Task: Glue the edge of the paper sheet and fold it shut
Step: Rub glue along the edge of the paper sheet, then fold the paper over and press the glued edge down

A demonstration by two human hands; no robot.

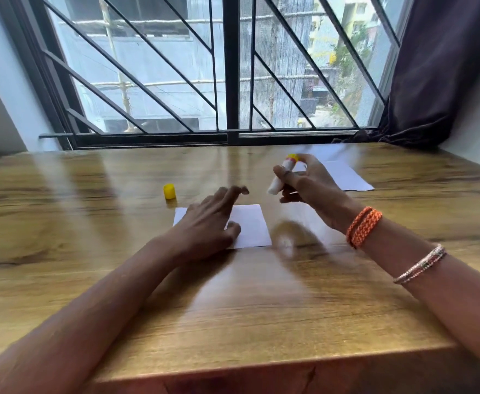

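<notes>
Nearest to the camera is the front edge of the wooden table (261,322), and both bare forearms reach over it toward the window. On the right forearm sit a thin beaded bracelet (420,264) and, closer to the wrist, an orange braided band (363,227). The left hand (207,223) lies palm down on the small white paper sheet (251,226), which is flat on the table in the middle; the fingers are nearly straight and spread, with the tips lifted a little past the far edge of the sheet, and the thumb rests on the paper. The right hand (304,183) is raised above the table, just right of the sheet, and its fingers are curled around a white glue stick (280,176). This stick is tilted, with its yellow and red end pointing up and away and its white end pointing down toward the left hand. The picture is blurred here, so I cannot tell whether glue is showing. A yellow cap (169,191) stands alone on the table, just beyond the far left corner of the sheet. Another white paper (344,174) lies farther back on the right, partly hidden behind the right hand. Behind the table are a window with a dark metal grille (224,81) and a dark curtain (437,66) at the right.
</notes>
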